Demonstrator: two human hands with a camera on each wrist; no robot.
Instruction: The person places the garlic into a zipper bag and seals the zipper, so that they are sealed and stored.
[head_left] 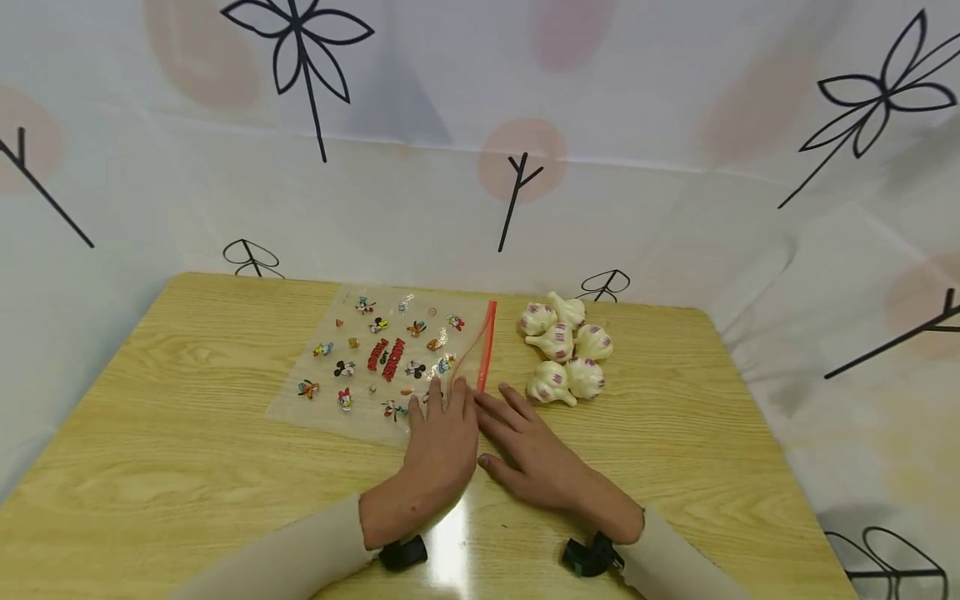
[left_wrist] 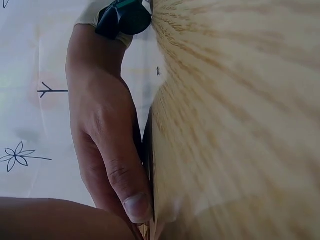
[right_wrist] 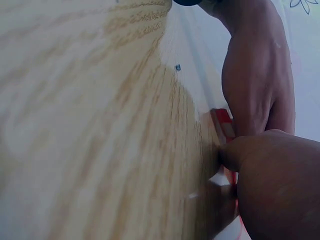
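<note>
Plastic, thin and limp, the bag [head_left: 390, 358] lies flat mid-table [head_left: 187, 417], left of the garlic [head_left: 566, 346]. Its near corner by the red zip [head_left: 487, 346] is pressed by flat, spread fingers of both hands [head_left: 442, 442] [head_left: 532, 454]; nothing is pinched. Being probably slippery, it is best gripped at the stiffer zip.
</note>
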